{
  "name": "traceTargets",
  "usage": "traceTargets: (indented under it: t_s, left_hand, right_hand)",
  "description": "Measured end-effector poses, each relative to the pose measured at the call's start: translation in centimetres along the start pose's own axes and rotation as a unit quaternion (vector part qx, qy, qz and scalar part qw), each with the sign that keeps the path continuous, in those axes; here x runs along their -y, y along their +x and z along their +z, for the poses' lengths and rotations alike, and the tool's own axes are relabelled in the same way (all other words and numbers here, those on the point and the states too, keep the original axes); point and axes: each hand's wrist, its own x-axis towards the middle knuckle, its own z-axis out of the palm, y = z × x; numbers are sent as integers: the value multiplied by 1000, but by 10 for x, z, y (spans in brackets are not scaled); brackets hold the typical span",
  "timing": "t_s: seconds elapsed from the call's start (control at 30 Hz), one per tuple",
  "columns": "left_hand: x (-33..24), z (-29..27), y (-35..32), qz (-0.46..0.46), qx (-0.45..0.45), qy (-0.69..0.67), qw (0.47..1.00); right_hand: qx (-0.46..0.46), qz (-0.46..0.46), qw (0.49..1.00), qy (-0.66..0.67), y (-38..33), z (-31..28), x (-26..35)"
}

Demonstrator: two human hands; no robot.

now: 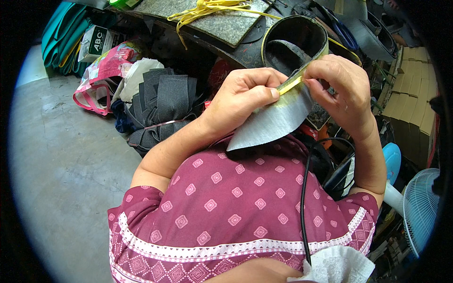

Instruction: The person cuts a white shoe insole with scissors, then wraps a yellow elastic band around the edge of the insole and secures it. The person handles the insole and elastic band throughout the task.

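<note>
Between my hands is a curved grey panel (273, 123) of stiff, fabric-like sheet, its pointed end hanging toward my chest. A narrow yellow strip (291, 86) lies along its upper edge. My left hand (245, 96) is closed, pinching the edge between thumb and fingers at the strip's left end. At the strip's right end, my right hand (343, 89) is closed in a pinch on the strip and edge. Beyond them stands a dark loop (302, 35) with a yellow rim; it seems to continue from the panel, though my fingers partly hide the join.
A bundle of yellow strips (207, 13) rests on a speckled slab (236, 30) on the workbench. On the left are tied dark grey pieces (165, 96), a pink bag (101, 75) and a box (97, 43). Stacked cardboard (408, 89) and a fan (421, 207) stand right.
</note>
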Motion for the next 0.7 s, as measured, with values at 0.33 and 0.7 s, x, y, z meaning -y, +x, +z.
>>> traceTargets:
  t_s: [0.33, 0.7]
  left_hand:
    - [1, 1, 1, -7, -2, -1, 1000]
    - [7, -7, 1, 88, 18, 58, 994]
  right_hand:
    - [6, -32, 999, -9, 2, 2, -3]
    - [2, 28, 1000, 1, 4, 5, -3]
